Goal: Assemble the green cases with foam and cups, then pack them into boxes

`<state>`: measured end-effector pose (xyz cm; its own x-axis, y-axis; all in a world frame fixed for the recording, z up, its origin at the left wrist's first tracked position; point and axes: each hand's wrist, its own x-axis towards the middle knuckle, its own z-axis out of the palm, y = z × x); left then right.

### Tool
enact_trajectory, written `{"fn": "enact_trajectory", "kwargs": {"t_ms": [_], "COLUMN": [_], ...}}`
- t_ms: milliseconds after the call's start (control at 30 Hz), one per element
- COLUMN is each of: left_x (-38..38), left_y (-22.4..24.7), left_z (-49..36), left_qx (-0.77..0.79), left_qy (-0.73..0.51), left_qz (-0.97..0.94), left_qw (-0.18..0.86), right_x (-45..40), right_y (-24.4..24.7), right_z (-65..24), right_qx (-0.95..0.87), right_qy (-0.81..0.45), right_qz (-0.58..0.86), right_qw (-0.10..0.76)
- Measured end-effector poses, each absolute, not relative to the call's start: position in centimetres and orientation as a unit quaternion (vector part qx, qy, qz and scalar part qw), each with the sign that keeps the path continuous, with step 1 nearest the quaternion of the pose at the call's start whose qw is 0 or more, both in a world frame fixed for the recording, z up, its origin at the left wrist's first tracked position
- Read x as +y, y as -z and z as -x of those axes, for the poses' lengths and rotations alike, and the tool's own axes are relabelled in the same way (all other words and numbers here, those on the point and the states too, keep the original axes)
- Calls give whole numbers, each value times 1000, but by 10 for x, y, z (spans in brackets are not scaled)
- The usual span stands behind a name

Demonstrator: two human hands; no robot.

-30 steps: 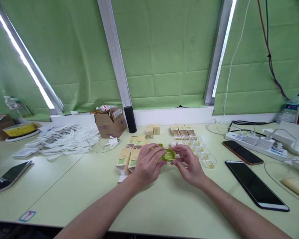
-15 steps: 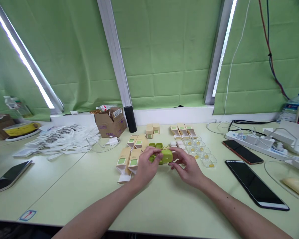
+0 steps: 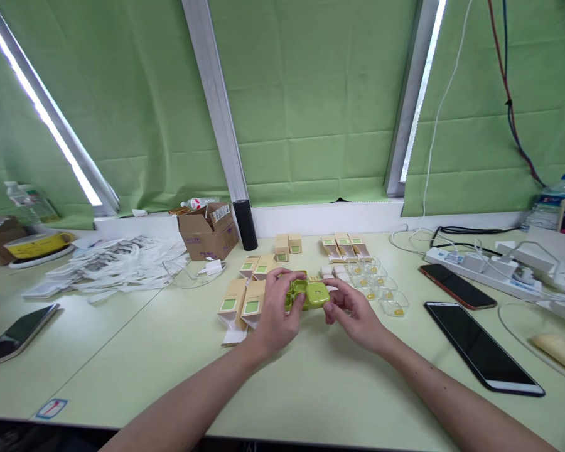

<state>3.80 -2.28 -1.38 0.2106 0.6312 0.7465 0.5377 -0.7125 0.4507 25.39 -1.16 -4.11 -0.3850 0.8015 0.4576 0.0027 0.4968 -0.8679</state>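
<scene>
My left hand (image 3: 280,311) is closed round the left side of a small green plastic case (image 3: 300,287) with open compartments. At the case's right end, a smooth square green lid (image 3: 317,294) is pinched by the thumb and fingers of my right hand (image 3: 355,317). The case is held tilted above the table, and part of it is hidden behind my left fingers. Clear plastic covers with yellow centres (image 3: 395,306) lie to the right of my hands. Small white blocks (image 3: 335,272) sit just behind them. Kraft-paper boxes with green labels (image 3: 234,302) stand by my left hand.
More kraft boxes (image 3: 343,243) stand at the back. A tablet-sized phone (image 3: 483,348), a smaller phone (image 3: 457,287) and a power strip (image 3: 480,267) with cables lie right. Leftward are a cardboard carton (image 3: 207,233), a black cylinder (image 3: 245,225) and heaped white straps (image 3: 117,267).
The green case has tilted so that its compartments and the lid's top face show more. My left fingers have shifted up over it, and my right fingers have moved slightly down along the lid.
</scene>
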Motion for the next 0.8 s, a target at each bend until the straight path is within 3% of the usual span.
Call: {"fn": "enact_trajectory", "kwargs": {"t_ms": [300,500,633,800], "left_x": [-25,-22,-17,-11], "left_y": [11,15,14,14], "left_z": [-32,-35,-36,-35], "left_qx": [299,313,331,383], "left_qy": [-356,-391,-468,-530], "left_qz": [-886,-864,-810,-719], "left_qw": [8,43,126,236], "right_x": [-10,-8,-7,-7], "right_y": [40,43,43,43], "right_z": [-255,-254,-258,-258], "right_qx": [-731,-736,-776,-852], "right_qy": [-420,-399,-254,-57], "right_qz": [298,318,385,387], "right_qw": [448,445,432,347]}}
